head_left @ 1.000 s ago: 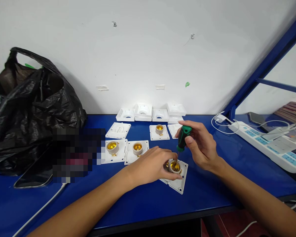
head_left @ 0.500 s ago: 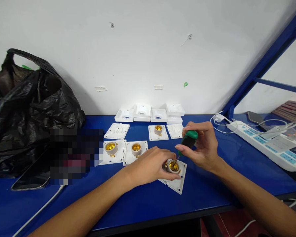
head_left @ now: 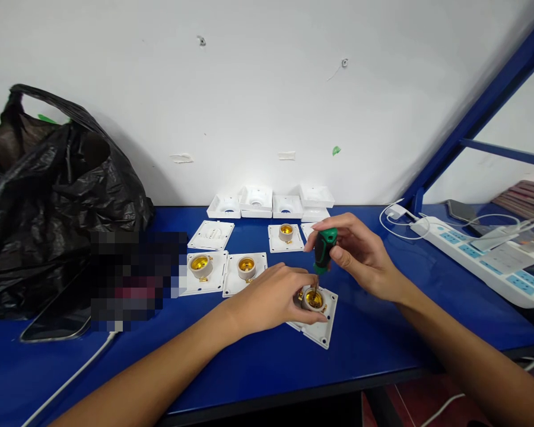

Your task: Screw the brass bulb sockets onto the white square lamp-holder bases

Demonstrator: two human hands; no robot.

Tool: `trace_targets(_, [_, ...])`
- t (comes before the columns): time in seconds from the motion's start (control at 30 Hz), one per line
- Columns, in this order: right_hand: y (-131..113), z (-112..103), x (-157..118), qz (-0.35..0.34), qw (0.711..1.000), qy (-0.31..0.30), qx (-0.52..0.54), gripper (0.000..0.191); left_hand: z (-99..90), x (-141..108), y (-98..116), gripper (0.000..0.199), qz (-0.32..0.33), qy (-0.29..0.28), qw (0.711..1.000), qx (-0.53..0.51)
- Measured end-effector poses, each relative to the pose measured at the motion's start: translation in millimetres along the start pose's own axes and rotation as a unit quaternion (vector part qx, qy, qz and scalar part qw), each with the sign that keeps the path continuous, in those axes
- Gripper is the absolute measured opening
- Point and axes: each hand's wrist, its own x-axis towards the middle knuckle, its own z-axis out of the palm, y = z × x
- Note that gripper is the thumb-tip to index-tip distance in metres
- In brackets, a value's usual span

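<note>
My left hand [head_left: 278,299] is closed around a round lamp socket [head_left: 312,299] with a brass-coloured inside, pinching it between thumb and fingers. That socket sits on a white square base plate [head_left: 323,329], which lies turned at an angle on the blue table. In my right hand [head_left: 360,255] is a screwdriver [head_left: 324,252] with a green and black handle, held nearly upright. Its shaft points down into the socket; the tip is hidden inside. Left of my hands lie two more plates with sockets [head_left: 246,268] [head_left: 200,266], and a third socket [head_left: 286,232] stands farther back.
White square covers [head_left: 256,198] stand in a row against the wall. A bare white plate [head_left: 211,236] lies in front of them. At the left are a black plastic bag [head_left: 66,196] and a phone [head_left: 56,323] beside a blurred patch. A power strip [head_left: 476,258] with cables runs along the right.
My right hand has shifted left, and the screwdriver has swung from a slant to nearly upright over the socket. My left hand keeps its place on the socket.
</note>
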Motion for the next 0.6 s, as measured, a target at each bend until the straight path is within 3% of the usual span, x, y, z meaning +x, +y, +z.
trace_targets(0.23, [12,2,1,-0.042,0.987,0.116,-0.104,0.047,-1.4,-1,2,0.035,-0.005,0.0,1.0,0.006])
trace_targets(0.37, [8,3,-2,-0.084,0.98,0.081,-0.16,0.054,-2.0,-1,3,0.036,-0.011,0.002,1.0,0.015])
trace_targets(0.47, [2,5,-2,-0.079,0.986,0.039,-0.141,0.044,-1.1,-1,3,0.035,-0.01,-0.004,1.0,0.014])
trace_targets(0.6, [5,6,0,-0.093,0.983,0.106,-0.118,0.038,0.9,-1,0,0.036,-0.001,-0.003,1.0,0.03])
